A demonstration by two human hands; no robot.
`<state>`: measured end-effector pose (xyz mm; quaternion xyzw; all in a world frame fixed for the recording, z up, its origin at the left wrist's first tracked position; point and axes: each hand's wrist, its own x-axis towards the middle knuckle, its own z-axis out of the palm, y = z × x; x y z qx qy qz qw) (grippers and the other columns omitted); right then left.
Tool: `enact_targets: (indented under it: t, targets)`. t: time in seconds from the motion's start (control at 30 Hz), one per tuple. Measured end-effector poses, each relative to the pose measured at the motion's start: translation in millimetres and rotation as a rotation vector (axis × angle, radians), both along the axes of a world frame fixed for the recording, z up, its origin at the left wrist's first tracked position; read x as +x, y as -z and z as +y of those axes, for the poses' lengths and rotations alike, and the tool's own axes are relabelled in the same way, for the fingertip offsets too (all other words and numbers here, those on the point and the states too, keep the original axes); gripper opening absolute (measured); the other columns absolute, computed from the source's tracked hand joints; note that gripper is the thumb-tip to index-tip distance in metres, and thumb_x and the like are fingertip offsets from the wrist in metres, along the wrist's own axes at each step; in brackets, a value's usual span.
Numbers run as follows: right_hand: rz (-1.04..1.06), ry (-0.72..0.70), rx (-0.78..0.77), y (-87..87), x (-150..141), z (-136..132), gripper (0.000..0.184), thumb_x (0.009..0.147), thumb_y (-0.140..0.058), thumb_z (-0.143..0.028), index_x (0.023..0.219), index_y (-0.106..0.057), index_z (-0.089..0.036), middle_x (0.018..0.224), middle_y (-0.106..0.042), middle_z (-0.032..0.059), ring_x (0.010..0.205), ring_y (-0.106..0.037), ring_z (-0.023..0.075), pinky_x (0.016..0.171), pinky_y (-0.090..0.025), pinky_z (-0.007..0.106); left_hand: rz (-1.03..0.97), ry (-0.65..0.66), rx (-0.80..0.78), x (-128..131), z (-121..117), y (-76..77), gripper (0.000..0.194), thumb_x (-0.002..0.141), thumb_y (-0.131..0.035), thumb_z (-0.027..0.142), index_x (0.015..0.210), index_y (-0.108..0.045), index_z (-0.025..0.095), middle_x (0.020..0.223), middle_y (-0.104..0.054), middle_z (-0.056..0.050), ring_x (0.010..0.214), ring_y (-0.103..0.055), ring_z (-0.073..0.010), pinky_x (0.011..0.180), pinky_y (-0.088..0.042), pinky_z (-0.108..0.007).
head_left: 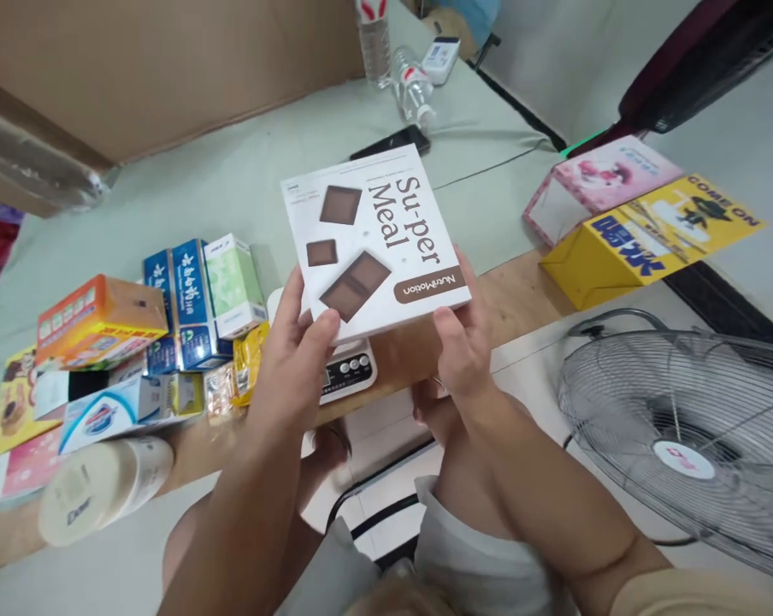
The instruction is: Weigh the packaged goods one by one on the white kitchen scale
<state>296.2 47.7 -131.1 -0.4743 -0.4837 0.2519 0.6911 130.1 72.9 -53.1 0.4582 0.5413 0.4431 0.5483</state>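
Observation:
A white "Su-per Meal" box (367, 295) with pictures of brown chocolate pieces is held up in both hands, its printed face toward me. My left hand (290, 355) grips the lower left edge, thumb on the front. At the lower right corner my right hand (463, 346) has its thumb on the near edge and fingers behind. Below the box, mostly covered by it, sits a white kitchen scale (361, 368) with a dark button panel. Left of the scale lies a yellow packet (250, 361).
At left stand several cartons, among them an orange box (97, 316), blue boxes (191, 299) and a Dove jar (104, 488). At right are a pink box (604, 184), a yellow box (643, 239) and a fan (681, 453). Behind lie a phone (392, 144) and plastic bottles (412, 85).

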Motion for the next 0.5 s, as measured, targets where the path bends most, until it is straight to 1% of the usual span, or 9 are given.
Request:
enact_targets:
  t: [0.03, 0.1, 0.13, 0.17, 0.2, 0.23, 0.3, 0.4, 0.5]
  targets:
    - [0.013, 0.064, -0.028, -0.4, 6, -1, 0.059, 0.103, -0.047, -0.050, 0.156, -0.044, -0.026, 0.153, -0.060, 0.0123, 0.142, -0.059, 0.0297, 0.122, -0.046, 0.059, -0.040, 0.001, -0.063, 12, 5, -1.8, 0.071, 0.078, -0.082, 0.041, 0.144, -0.058, 0.036, 0.121, -0.075, -0.002, 0.111, -0.073, -0.0234, 0.086, -0.063, -0.031]
    - [0.002, 0.233, -0.085, -1.1, 16, -4, 0.061, 0.102, -0.049, -0.046, 0.159, -0.038, -0.027, 0.163, -0.049, 0.0132, 0.153, -0.047, 0.0308, 0.128, -0.037, 0.063, -0.116, 0.022, -0.177, 38, 18, -4.8, 0.066, 0.073, -0.084, 0.036, 0.136, -0.062, 0.034, 0.113, -0.076, 0.000, 0.089, -0.073, -0.0163, 0.070, -0.060, -0.024]
    - [-0.025, 0.311, -0.100, -1.5, 20, -5, 0.064, 0.101, -0.049, -0.043, 0.161, -0.033, -0.027, 0.168, -0.041, 0.0130, 0.158, -0.039, 0.0314, 0.130, -0.032, 0.064, -0.154, 0.045, -0.218, 52, 24, -5.3, 0.061, 0.072, -0.084, 0.035, 0.129, -0.065, 0.032, 0.111, -0.076, 0.001, 0.082, -0.071, -0.0139, 0.067, -0.058, -0.023]
    - [-0.062, 0.371, -0.108, -2.1, 23, -6, 0.068, 0.100, -0.050, -0.041, 0.163, -0.028, -0.028, 0.172, -0.033, 0.0126, 0.163, -0.030, 0.0317, 0.131, -0.027, 0.066, -0.193, 0.068, -0.246, 67, 29, -4.9, 0.055, 0.072, -0.083, 0.033, 0.124, -0.066, 0.030, 0.112, -0.075, 0.001, 0.079, -0.070, -0.0127, 0.066, -0.058, -0.022]
    - [-0.102, 0.408, -0.110, -2.7, 26, -7, 0.071, 0.099, -0.051, -0.038, 0.164, -0.024, -0.029, 0.174, -0.028, 0.0123, 0.165, -0.024, 0.0320, 0.132, -0.024, 0.067, -0.225, 0.077, -0.257, 82, 35, -3.6, 0.050, 0.074, -0.081, 0.032, 0.121, -0.066, 0.029, 0.113, -0.075, 0.001, 0.079, -0.070, -0.0126, 0.068, -0.059, -0.023]
    - [-0.137, 0.424, -0.116, -3.4, 28, -8, 0.073, 0.097, -0.052, -0.036, 0.164, -0.023, -0.029, 0.175, -0.025, 0.0126, 0.166, -0.020, 0.0324, 0.132, -0.022, 0.068, -0.247, 0.069, -0.256, 98, 39, -1.5, 0.047, 0.076, -0.080, 0.030, 0.121, -0.065, 0.029, 0.114, -0.075, 0.001, 0.081, -0.071, -0.0131, 0.071, -0.060, -0.024]
    - [-0.176, 0.411, -0.164, -4.6, 30, -9, 0.073, 0.095, -0.053, -0.034, 0.162, -0.025, -0.029, 0.174, -0.025, 0.0145, 0.165, -0.020, 0.0337, 0.131, -0.022, 0.070, -0.256, 0.023, -0.235, 128, 48, 4.8, 0.049, 0.081, -0.076, 0.026, 0.127, -0.060, 0.030, 0.115, -0.076, 0.000, 0.088, -0.073, -0.0149, 0.078, -0.062, -0.025]
    - [-0.178, 0.378, -0.267, -6.2, 31, -8, 0.068, 0.093, -0.054, -0.033, 0.158, -0.033, -0.025, 0.172, -0.029, 0.0184, 0.163, -0.026, 0.0358, 0.129, -0.025, 0.072, -0.249, -0.042, -0.236, 166, 58, 15.0, 0.058, 0.087, -0.072, 0.021, 0.140, -0.048, 0.030, 0.116, -0.076, -0.002, 0.100, -0.075, -0.0173, 0.087, -0.064, -0.028]
    - [-0.162, 0.352, -0.329, -8.1, 33, -7, 0.060, 0.094, -0.049, -0.029, 0.153, -0.041, -0.024, 0.167, -0.041, 0.0170, 0.161, -0.032, 0.0344, 0.129, -0.028, 0.070, -0.236, -0.022, -0.276, 189, 63, 21.8, 0.060, 0.092, -0.068, 0.020, 0.145, -0.042, 0.029, 0.119, -0.075, -0.003, 0.110, -0.075, -0.0177, 0.093, -0.064, -0.029]
